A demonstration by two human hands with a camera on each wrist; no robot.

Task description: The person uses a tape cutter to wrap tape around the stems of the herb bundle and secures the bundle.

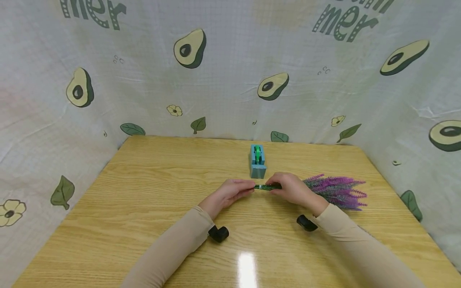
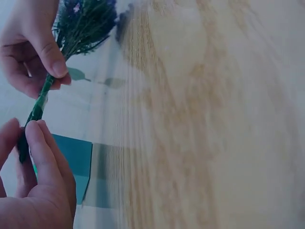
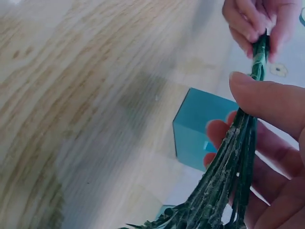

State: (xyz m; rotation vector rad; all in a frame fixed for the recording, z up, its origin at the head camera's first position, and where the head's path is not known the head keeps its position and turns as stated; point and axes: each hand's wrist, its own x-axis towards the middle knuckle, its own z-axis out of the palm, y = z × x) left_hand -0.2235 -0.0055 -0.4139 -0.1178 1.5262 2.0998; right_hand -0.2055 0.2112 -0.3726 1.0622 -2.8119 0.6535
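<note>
A bunch of purple artificial lavender [image 1: 336, 192] lies sideways above the table, blooms to the right. Its green stems [image 3: 228, 157] are gathered together, with a shiny band, apparently green tape [image 1: 263, 187], around them near the ends. My left hand [image 1: 234, 191] pinches the stem ends between thumb and fingers. Closer to the blooms, my right hand [image 1: 291, 190] grips the stems, its thumb [image 3: 262, 98] on one side and fingers behind. Just beyond the hands stands a blue tape dispenser [image 1: 258, 171] with a roll of green tape [image 1: 257, 153].
The wooden table [image 1: 162, 168] extends to both sides. A white curtain [image 1: 230, 52] printed with avocados and leaves hangs along its back and sides. Black wrist-worn camera pieces [image 1: 219, 234] show under both forearms.
</note>
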